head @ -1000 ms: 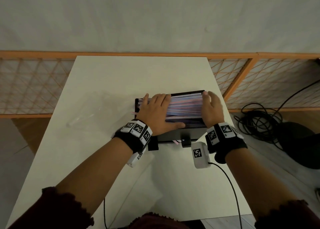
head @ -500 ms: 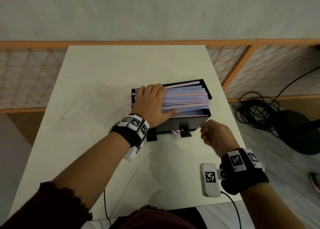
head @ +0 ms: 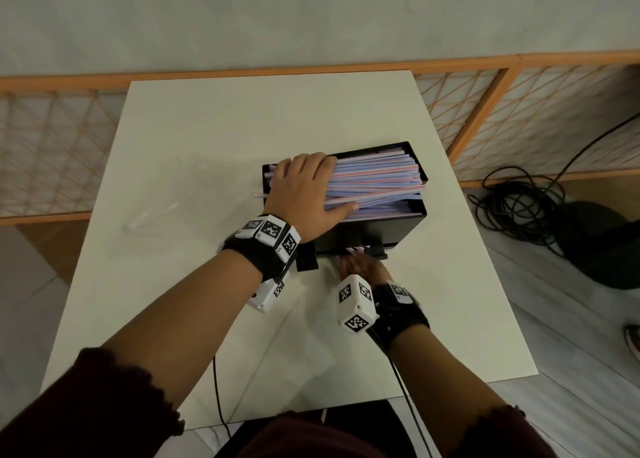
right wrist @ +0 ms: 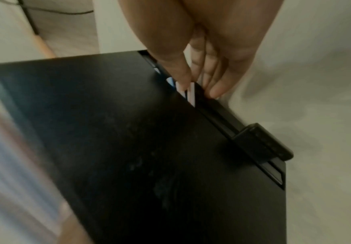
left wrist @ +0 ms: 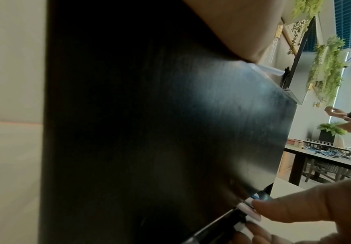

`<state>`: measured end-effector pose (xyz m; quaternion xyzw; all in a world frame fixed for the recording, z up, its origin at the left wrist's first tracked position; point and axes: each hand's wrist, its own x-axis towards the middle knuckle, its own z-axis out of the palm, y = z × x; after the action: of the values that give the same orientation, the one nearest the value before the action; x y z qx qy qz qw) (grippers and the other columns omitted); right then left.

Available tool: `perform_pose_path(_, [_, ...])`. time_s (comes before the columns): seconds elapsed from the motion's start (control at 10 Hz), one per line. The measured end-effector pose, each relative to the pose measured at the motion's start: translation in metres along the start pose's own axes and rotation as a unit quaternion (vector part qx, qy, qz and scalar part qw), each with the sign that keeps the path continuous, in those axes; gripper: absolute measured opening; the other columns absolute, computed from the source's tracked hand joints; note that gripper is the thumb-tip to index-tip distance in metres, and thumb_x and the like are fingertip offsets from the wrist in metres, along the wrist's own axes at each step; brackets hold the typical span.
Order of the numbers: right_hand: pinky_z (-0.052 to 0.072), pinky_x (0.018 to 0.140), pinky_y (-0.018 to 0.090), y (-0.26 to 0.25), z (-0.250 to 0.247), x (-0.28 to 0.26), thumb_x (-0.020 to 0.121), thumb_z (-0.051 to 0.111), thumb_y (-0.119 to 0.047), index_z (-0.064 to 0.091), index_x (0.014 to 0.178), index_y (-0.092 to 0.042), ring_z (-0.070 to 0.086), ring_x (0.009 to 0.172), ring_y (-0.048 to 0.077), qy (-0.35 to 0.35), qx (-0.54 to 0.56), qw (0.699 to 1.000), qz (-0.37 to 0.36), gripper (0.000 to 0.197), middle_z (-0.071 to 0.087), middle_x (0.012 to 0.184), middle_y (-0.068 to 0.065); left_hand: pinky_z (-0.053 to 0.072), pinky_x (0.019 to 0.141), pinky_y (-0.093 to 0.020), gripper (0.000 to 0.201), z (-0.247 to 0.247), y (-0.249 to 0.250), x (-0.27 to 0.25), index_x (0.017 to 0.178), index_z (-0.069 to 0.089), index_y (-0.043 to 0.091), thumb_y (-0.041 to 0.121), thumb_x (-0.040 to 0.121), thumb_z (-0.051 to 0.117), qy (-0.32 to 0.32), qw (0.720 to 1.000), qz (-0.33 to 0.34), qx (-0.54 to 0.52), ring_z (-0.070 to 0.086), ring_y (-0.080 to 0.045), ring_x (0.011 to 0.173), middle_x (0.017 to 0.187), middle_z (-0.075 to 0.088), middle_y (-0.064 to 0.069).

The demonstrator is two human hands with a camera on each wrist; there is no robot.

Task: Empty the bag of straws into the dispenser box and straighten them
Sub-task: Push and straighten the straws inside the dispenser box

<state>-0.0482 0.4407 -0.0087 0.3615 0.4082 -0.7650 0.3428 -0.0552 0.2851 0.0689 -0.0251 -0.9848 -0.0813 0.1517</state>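
A black dispenser box [head: 388,231] stands on the white table [head: 242,118], heaped with pale blue and pink straws [head: 377,182]. Some straws lie crooked, and one end sticks out past the left wall. My left hand [head: 306,184] lies flat on the left end of the pile with its fingers straight. My right hand [head: 358,263] is at the slot low on the box front. There its thumb [right wrist: 180,77] and fingers pinch a few straw ends [right wrist: 192,95] that poke out. The left wrist view shows mostly the box's dark wall [left wrist: 149,132]. The empty clear bag [head: 156,198] lies left of the box.
A wooden lattice fence [head: 519,111] runs behind and to the right of the table. Coiled black cables [head: 516,205] and a dark round object [head: 595,246] lie on the floor to the right. Another person's arm [left wrist: 345,122] shows far off in the left wrist view.
My right hand left the right end of the straw pile, dropped in front of the box, and now pinches straw ends at the front slot. My left hand stayed on the pile.
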Motion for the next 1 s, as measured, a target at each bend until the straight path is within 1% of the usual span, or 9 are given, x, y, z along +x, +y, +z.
perform_pose_path(0.1, [0.044, 0.060, 0.024, 0.005, 0.010, 0.001, 0.083, 0.065, -0.020, 0.052, 0.071, -0.009, 0.056, 0.053, 0.016, -0.044, 0.103, 0.993, 0.046, 0.021, 0.058, 0.052, 0.006, 0.035, 0.100, -0.044, 0.080, 0.000, 0.000, 0.001, 0.130, 0.048, 0.014, 0.074, 0.077, 0.037, -0.002, 1.000, 0.000, -0.001, 0.050, -0.025, 0.116, 0.129, 0.054, -0.004])
perform_pose_path(0.2, [0.045, 0.051, 0.021, 0.012, 0.004, 0.006, 0.094, 0.049, -0.020, 0.050, 0.071, -0.009, 0.049, 0.056, 0.013, 0.034, 0.133, 0.990, -0.018, 0.025, 0.056, 0.044, 0.001, 0.036, 0.099, -0.043, 0.079, 0.001, 0.000, 0.001, 0.129, 0.049, 0.014, 0.073, 0.077, 0.039, 0.002, 1.000, -0.001, 0.001, 0.050, -0.025, 0.116, 0.128, 0.054, -0.004])
perform_pose_path(0.3, [0.049, 0.046, 0.016, 0.013, 0.002, 0.013, 0.097, 0.046, -0.023, 0.051, 0.073, -0.009, 0.050, 0.057, 0.010, 0.040, 0.157, 0.986, -0.033, 0.028, 0.058, 0.045, 0.001, 0.037, 0.099, -0.043, 0.079, 0.001, 0.000, 0.000, 0.128, 0.049, 0.014, 0.073, 0.078, 0.037, 0.004, 1.000, 0.000, 0.003, 0.051, -0.025, 0.115, 0.127, 0.055, -0.004])
perform_pose_path(0.4, [0.048, 0.040, 0.012, 0.012, 0.002, 0.014, 0.098, 0.045, -0.018, 0.052, 0.073, -0.008, 0.057, 0.039, 0.007, 0.048, 0.150, 0.987, -0.040, 0.028, 0.059, 0.038, -0.002, 0.036, 0.098, -0.043, 0.080, 0.000, 0.000, 0.000, 0.128, 0.049, 0.013, 0.073, 0.077, 0.036, 0.004, 1.000, -0.002, 0.002, 0.051, -0.026, 0.115, 0.127, 0.055, -0.004])
perform_pose_path(0.6, [0.048, 0.039, 0.013, 0.004, -0.003, 0.010, 0.096, 0.047, -0.010, 0.054, 0.072, -0.004, 0.055, 0.031, 0.008, 0.052, 0.073, 0.996, -0.025, 0.026, 0.058, 0.045, 0.003, 0.036, 0.099, -0.044, 0.079, 0.000, 0.001, 0.000, 0.128, 0.049, 0.014, 0.073, 0.077, 0.037, 0.004, 1.000, -0.004, 0.001, 0.051, -0.026, 0.115, 0.128, 0.055, -0.004])
perform_pose_path(0.7, [0.046, 0.035, 0.013, 0.000, -0.005, 0.011, 0.098, 0.042, -0.008, 0.053, 0.072, -0.004, 0.056, 0.030, 0.008, 0.054, 0.055, 0.997, -0.015, 0.029, 0.059, 0.038, 0.001, 0.036, 0.099, -0.043, 0.078, -0.001, 0.001, 0.000, 0.128, 0.049, 0.014, 0.073, 0.077, 0.039, 0.002, 1.000, -0.003, 0.003, 0.050, -0.025, 0.115, 0.128, 0.054, -0.004])
perform_pose_path(0.8, [0.045, 0.038, 0.014, -0.003, -0.006, 0.012, 0.102, 0.032, -0.011, 0.054, 0.075, -0.005, 0.058, 0.040, 0.012, 0.043, 0.010, 0.999, 0.002, 0.035, 0.056, 0.035, 0.001, 0.037, 0.099, -0.043, 0.079, -0.001, 0.001, 0.000, 0.129, 0.049, 0.014, 0.072, 0.078, 0.038, -0.003, 1.000, 0.005, 0.002, 0.050, -0.025, 0.116, 0.129, 0.054, -0.004])
perform_pose_path(0.9, [0.046, 0.048, 0.017, -0.005, -0.009, 0.010, 0.102, 0.030, -0.010, 0.052, 0.076, -0.006, 0.056, 0.047, 0.014, 0.044, -0.025, 0.999, 0.015, 0.035, 0.056, 0.035, 0.003, 0.037, 0.099, -0.042, 0.078, -0.001, 0.002, 0.000, 0.129, 0.049, 0.014, 0.073, 0.078, 0.038, -0.002, 1.000, 0.012, -0.003, 0.051, -0.024, 0.116, 0.129, 0.055, -0.003])
perform_pose_path(1.0, [0.048, 0.041, 0.018, -0.004, -0.013, 0.006, 0.101, 0.031, -0.007, 0.052, 0.081, -0.006, 0.058, 0.036, 0.013, 0.033, -0.041, 0.999, 0.010, 0.029, 0.061, 0.041, 0.006, 0.038, 0.098, -0.042, 0.078, -0.001, 0.001, 0.000, 0.129, 0.049, 0.014, 0.073, 0.079, 0.039, -0.002, 1.000, 0.019, -0.008, 0.051, -0.025, 0.116, 0.129, 0.054, -0.003])
